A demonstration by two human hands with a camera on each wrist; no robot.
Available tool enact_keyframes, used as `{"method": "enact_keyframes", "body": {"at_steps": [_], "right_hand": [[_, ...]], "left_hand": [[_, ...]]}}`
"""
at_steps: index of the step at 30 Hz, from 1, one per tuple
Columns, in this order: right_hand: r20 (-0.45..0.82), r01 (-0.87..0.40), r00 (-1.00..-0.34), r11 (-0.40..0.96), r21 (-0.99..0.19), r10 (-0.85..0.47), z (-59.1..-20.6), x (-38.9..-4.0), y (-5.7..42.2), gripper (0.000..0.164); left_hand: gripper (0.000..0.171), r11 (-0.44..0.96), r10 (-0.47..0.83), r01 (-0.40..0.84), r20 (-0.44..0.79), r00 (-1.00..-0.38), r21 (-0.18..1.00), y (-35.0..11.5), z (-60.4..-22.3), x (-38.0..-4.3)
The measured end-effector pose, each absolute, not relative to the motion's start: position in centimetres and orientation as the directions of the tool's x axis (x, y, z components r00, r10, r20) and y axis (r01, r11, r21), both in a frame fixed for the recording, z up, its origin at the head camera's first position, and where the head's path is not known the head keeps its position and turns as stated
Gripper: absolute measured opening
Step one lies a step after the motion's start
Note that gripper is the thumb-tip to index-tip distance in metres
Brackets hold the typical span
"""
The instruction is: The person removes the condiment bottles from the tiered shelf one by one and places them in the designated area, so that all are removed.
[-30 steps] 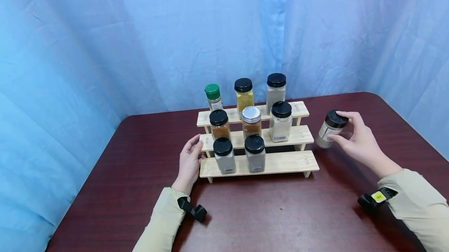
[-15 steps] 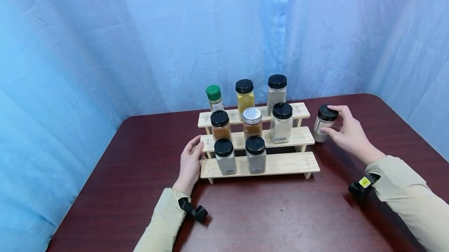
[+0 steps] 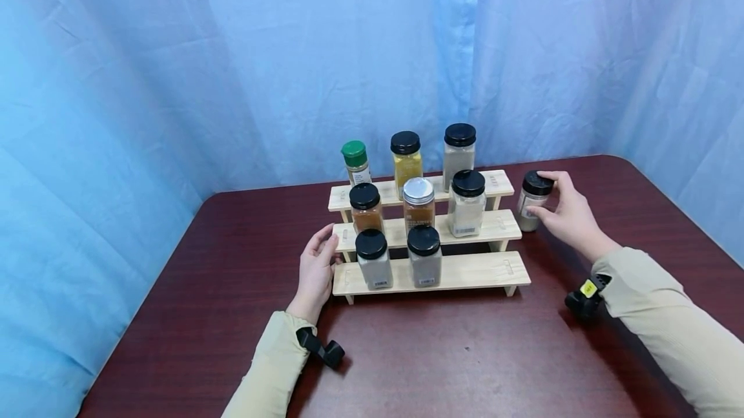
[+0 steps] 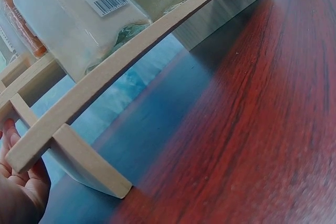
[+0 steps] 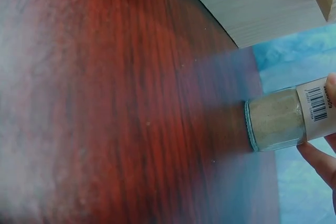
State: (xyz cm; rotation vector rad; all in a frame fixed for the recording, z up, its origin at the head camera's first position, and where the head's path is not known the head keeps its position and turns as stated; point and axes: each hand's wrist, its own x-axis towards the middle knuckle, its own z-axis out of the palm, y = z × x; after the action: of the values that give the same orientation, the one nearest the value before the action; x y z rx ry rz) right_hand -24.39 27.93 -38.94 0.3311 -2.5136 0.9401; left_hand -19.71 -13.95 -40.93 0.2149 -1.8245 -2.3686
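Note:
My right hand (image 3: 572,219) pinches a spice jar (image 3: 529,216) with a black lid, thumb low on its side and fingers by the lid. The jar stands nearly upright just right of the rack's end; in the right wrist view its glass bottom and barcode label (image 5: 316,103) show, pale tan powder inside. At the left end of a three-step wooden spice rack (image 3: 476,269), my left hand (image 3: 314,272) grips the side by the middle step. The left wrist view shows its fingers (image 4: 39,182) behind the lowest step's end, partly hidden.
Two black-lidded jars (image 3: 425,266) stand on the lowest step, leaving its right part bare. The middle step bears three jars, one silver-lidded (image 3: 418,201); the top bears three, one green-lidded (image 3: 356,163). Blue curtains (image 3: 349,50) surround the dark red table (image 3: 436,353).
My right hand has carried the jar leftward to beside the rack, and the jar has come from tilted to nearly upright. My left hand and the rack stay in place.

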Motion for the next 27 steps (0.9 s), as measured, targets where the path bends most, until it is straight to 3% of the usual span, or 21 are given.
{"method": "enact_keyframes", "body": {"at_steps": [27], "right_hand": [[0.398,-0.311,-0.915,0.742,-0.594,-0.065,-39.1,-25.5,27.9,0.068]], "left_hand": [[0.041,-0.246,-0.201,0.024,-0.026,-0.979,0.969,-14.0,-40.9,-19.6]]}}
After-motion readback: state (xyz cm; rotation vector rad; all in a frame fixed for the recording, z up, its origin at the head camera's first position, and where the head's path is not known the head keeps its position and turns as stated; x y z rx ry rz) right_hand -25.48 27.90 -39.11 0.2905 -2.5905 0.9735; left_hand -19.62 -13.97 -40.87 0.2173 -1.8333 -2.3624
